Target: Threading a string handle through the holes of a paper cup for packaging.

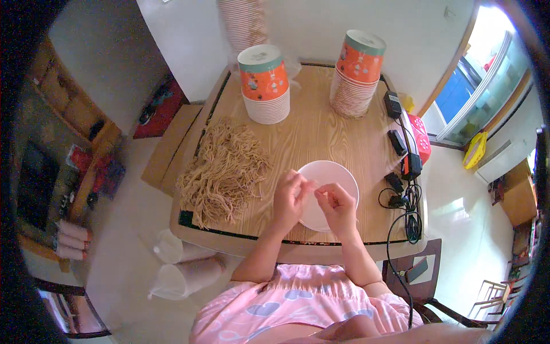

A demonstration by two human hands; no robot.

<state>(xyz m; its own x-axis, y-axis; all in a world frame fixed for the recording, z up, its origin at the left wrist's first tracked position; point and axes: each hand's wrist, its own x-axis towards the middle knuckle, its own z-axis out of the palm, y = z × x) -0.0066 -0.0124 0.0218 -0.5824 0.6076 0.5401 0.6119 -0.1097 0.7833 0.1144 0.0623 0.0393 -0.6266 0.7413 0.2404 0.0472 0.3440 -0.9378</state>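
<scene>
Both of my hands are raised over a round white container (341,172), apparently a paper tub, near the front edge of the table. My left hand (291,195) is closed, thumb and fingertips pinched together at the container's left side. My right hand (337,205) is pinched too, its fingertips a short way from the left ones. Whatever sits between the fingers is too small and pale to make out. Left of my hands lies a large loose pile of beige cords (226,172).
Upside-down stacks of orange paper tubs, one left (264,83) and one right (358,74), stand on the wooden table (309,126). Black adapters (395,143) and coiled cables (411,212) line the right edge. Bagged white stacks (186,278) lie on the floor at the left.
</scene>
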